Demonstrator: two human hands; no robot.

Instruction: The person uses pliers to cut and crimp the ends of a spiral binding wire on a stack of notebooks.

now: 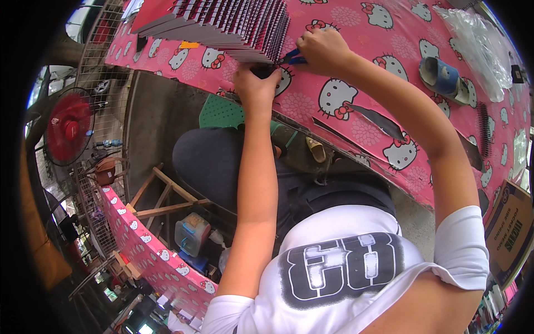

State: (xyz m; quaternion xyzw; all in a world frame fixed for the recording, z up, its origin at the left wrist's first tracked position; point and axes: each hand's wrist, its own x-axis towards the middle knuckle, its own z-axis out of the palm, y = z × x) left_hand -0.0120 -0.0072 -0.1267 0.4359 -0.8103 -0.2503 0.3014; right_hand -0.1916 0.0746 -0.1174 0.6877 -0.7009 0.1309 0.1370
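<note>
A tall, fanned stack of spiral notebooks (222, 28) with red covers stands at the far edge of the view on a pink table (300, 106). My left hand (256, 86) is at the stack's near lower corner, its thumb and fingers curled round the edge of a notebook; some fingertips are hidden. Just to the right, my right hand (322, 51) is closed on blue-handled pliers (295, 58). Their dark jaws point left at the bound edge, close to my left thumb. What lies between the jaws is too small to make out.
A blue tape roll on a dispenser (442, 77), a clear plastic bag (478, 50) and black binding coils (485, 128) lie on the right. Torn table covering (381, 119) exposes dark patches. A green stool (219, 111) is below the edge; a red fan (69, 127) stands left.
</note>
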